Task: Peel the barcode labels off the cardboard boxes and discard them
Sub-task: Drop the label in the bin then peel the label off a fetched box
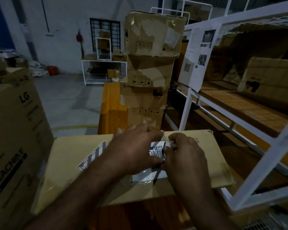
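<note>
The barcode label (pixel 157 151), white with black bars, lies flat on the cardboard box (pixel 70 156), toward 1 o'clock from its middle. The right hand (pixel 186 156) pinches its right edge with curled fingers. The left hand (pixel 133 150) arches over its left side, and I cannot tell whether it grips. Stacked cartons (pixel 146 77) stand at 12 o'clock, and at 3 o'clock a white rack (pixel 188 103) holds more boxes.

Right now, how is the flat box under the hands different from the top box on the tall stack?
The flat box lies low and flat, close by; the top box stands high on a stack, farther off. The flat box carries a white barcode label, with the left hand and right hand on it; nobody touches the top box. Both are brown cardboard.
</note>
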`<state>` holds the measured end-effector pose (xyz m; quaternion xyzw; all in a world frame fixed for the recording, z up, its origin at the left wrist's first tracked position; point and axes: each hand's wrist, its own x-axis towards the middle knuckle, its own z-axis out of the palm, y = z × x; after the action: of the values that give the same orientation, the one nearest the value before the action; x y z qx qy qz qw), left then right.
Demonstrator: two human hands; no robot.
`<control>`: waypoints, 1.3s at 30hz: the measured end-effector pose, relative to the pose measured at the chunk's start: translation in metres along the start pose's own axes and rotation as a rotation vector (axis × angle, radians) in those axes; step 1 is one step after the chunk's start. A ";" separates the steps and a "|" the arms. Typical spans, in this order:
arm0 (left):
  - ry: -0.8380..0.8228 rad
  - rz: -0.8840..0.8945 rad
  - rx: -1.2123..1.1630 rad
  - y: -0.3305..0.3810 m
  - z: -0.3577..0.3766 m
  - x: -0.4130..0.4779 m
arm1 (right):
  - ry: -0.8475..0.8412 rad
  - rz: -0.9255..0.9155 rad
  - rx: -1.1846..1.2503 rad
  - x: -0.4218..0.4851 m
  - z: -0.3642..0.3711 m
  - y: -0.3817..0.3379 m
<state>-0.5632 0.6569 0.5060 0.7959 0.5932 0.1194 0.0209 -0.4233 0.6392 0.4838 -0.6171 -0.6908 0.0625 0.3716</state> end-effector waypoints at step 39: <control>0.006 0.169 -0.136 -0.014 -0.013 -0.001 | -0.108 0.136 0.481 -0.010 -0.021 0.029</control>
<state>-0.5796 0.6589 0.5157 0.8393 0.5148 0.1630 0.0630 -0.3875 0.6289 0.4790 -0.5518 -0.6316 0.2829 0.4653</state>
